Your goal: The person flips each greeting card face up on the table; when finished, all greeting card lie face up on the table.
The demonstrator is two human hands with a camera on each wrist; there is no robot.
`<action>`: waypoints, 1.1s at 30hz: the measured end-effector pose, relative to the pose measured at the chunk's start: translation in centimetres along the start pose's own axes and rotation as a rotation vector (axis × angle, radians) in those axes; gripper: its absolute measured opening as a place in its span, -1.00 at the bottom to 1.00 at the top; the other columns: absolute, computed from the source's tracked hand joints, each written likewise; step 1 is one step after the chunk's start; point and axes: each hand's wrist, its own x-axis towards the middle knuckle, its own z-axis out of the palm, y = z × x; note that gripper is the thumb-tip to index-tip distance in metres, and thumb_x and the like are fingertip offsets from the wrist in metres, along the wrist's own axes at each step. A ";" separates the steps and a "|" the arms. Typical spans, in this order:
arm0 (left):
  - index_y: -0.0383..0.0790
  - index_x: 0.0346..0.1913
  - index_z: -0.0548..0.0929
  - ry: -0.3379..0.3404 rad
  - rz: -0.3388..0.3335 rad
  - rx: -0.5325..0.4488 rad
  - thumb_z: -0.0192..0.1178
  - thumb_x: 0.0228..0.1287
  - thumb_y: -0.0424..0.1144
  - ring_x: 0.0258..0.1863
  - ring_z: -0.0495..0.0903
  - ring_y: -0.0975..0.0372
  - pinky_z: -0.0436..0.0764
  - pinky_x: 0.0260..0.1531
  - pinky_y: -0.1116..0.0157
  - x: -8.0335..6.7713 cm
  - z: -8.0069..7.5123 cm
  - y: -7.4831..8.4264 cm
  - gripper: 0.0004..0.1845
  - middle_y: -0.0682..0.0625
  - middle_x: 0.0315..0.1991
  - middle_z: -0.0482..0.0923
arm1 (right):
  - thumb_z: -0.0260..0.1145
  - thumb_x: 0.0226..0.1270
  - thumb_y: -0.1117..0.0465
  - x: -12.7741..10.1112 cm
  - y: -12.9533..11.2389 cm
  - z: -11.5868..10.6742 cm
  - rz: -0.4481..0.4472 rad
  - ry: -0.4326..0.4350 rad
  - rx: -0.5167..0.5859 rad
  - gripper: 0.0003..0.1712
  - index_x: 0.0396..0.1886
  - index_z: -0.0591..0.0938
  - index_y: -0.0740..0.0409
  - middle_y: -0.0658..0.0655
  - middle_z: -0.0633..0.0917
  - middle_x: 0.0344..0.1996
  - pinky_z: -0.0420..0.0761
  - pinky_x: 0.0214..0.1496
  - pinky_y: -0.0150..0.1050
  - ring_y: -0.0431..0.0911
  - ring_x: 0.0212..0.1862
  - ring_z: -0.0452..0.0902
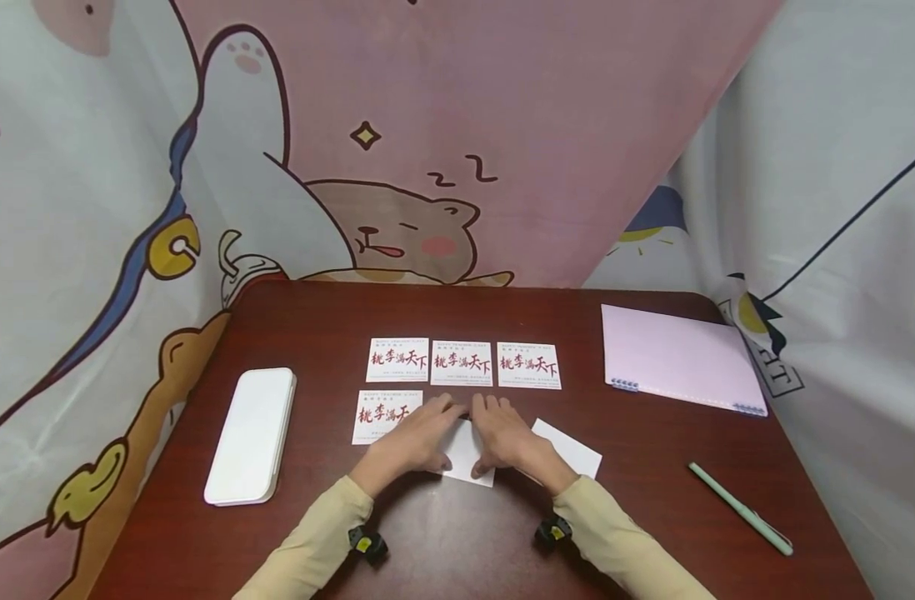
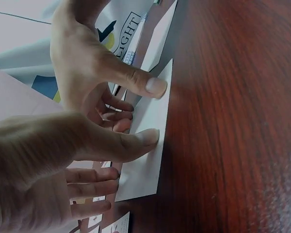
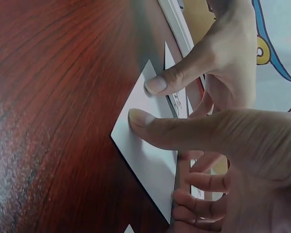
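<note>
**Both hands flat on a blank card, low centre of the table**

The left hand (image 1: 416, 437) and the right hand (image 1: 506, 433) lie side by side on a white card (image 1: 468, 454) just below the middle of the head view. The fingers are stretched out on the card and the thumbs (image 2: 140, 138) press at its near edge, as both wrist views show; neither hand is clenched or gripping, so the card seems to be pinned flat to the table (image 1: 442, 542), probably to square or slide it into line.

Above the hands, a row of three printed cards (image 1: 462, 362) lies face up with red and black lettering. A fourth printed card (image 1: 382, 415) starts a second row at centre left, partly under the left fingers. Another blank card (image 1: 570, 450) lies just right of the right hand, tilted, partly under the wrist.

Further out: a white case (image 1: 251, 435) at left, a pink notebook (image 1: 678, 357) at upper right, a green pen (image 1: 738, 507) at lower right. None of these is near the hands; only the neighbouring cards crowd the pressed one.
</note>
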 end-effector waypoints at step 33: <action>-0.17 -0.28 0.71 0.203 0.144 -0.259 0.42 0.17 -0.42 -0.23 0.72 0.21 0.71 -0.10 0.30 -0.9 -3.2 -0.8 -0.88 0.05 -0.28 0.72 | 0.52 0.12 0.33 -1.6 3.5 -2.1 -0.440 0.427 0.024 -0.86 -0.40 0.73 0.01 -0.10 0.65 -0.39 0.61 -0.33 -0.36 -0.27 -0.37 0.57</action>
